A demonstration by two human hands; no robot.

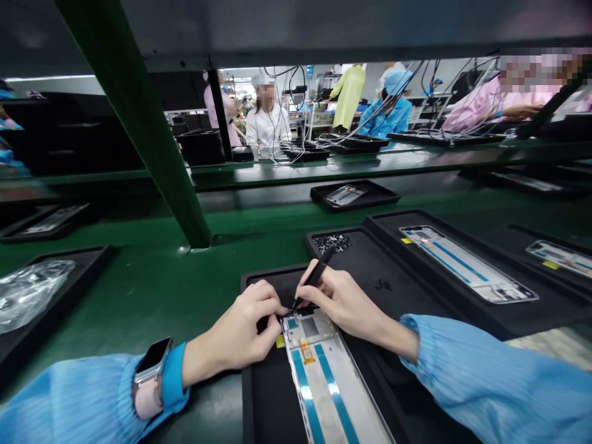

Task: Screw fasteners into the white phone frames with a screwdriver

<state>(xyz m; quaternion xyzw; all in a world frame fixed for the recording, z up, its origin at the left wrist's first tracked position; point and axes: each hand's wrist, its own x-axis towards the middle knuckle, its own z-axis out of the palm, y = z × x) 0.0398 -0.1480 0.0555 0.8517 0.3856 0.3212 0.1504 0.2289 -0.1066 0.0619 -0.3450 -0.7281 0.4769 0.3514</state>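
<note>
A silver phone frame [319,382] with two blue strips and an orange flex piece lies on a black tray [259,401] in front of me. My right hand [340,296] is closed round a black pen-like tool [319,271], whose tip touches the frame's far end. Beside it, at the far left corner of the frame, my left hand [245,324] has its thumb and fingers pinched together. Whatever lies between those fingertips is too small to name. A yellow tab [280,341] sticks out under my left fingers.
Small dark parts [333,243] lie in a tray behind my right hand. Another phone frame [467,262] rests in a tray to the right. A green post [152,135] stands at left, near a tray holding a plastic bag [34,293]. People work beyond the bench.
</note>
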